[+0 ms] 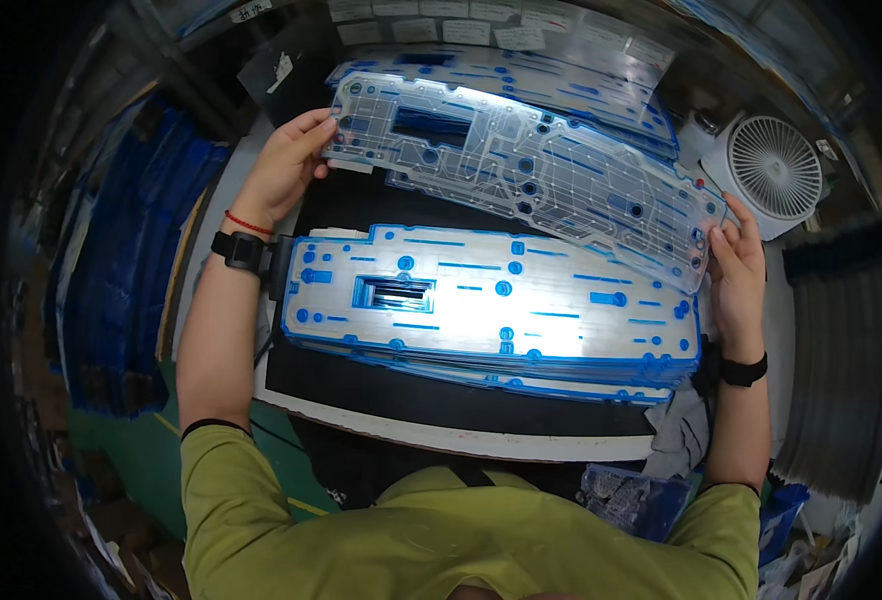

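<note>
Between my two hands hangs a thin transparent sheet with printed circuit-like lines, round holes and a rectangular cutout. My left hand pinches its left end. At the lower right end, my right hand grips the same sheet by its edge. The sheet is tilted, its right end nearer me. Below it lies a stack of clear sheets with blue markings, also with a rectangular cutout. A second stack of blue-marked sheets stands behind the held sheet and is partly covered by it.
The stacks rest on a black mat on a white-edged table. A white fan stands at the back right. Tall piles of blue sheets and grey sheets flank me. A grey cloth hangs at the front right, near a blue bin.
</note>
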Demonstrator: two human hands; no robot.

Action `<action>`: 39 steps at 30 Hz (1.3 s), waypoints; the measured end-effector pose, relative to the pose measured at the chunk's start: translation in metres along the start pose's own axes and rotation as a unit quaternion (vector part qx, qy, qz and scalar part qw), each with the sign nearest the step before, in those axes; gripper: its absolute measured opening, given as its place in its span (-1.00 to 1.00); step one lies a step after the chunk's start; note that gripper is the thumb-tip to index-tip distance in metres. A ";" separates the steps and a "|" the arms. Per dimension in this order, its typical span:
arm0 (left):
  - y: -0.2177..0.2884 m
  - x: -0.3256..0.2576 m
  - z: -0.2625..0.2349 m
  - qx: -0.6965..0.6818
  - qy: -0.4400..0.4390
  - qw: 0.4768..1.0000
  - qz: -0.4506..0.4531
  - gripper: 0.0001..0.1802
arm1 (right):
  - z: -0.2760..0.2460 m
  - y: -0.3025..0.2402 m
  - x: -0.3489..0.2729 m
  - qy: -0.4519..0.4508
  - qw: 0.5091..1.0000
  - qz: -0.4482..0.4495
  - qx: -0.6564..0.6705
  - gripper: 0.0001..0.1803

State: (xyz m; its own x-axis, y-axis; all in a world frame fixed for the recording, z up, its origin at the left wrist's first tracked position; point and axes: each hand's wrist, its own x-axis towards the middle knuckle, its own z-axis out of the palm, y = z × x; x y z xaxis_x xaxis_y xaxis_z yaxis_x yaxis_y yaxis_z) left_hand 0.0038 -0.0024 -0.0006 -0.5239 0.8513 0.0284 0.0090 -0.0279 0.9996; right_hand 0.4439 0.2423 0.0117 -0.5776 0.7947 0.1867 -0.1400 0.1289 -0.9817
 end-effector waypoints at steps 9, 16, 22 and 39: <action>0.001 0.001 0.000 0.005 -0.014 1.000 -0.017 -0.66 | -0.003 0.002 0.000 -0.025 0.999 -0.008 0.041 -0.47; -0.002 0.003 -0.003 -0.026 -0.018 1.000 0.001 -0.69 | 0.002 -0.001 -0.001 -0.022 0.999 -0.002 0.050 -0.50; -0.014 0.013 -0.025 -0.121 0.004 0.992 0.044 -0.61 | -0.007 0.003 0.003 -0.009 1.000 -0.003 -0.001 -0.52; -0.001 0.004 -0.006 -0.035 -0.012 0.999 0.031 -0.54 | 0.005 -0.007 -0.007 -0.203 0.935 -0.064 -0.285 -0.67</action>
State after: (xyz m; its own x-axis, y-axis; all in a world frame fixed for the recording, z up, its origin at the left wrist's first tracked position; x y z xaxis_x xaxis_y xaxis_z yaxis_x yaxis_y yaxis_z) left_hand -0.0033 -0.0019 -0.0013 -0.5036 0.8592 0.0909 -0.0194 -0.1164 0.9930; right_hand 0.4449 0.2333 0.0171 -0.8595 0.4751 0.1883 0.1554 0.5940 -0.7893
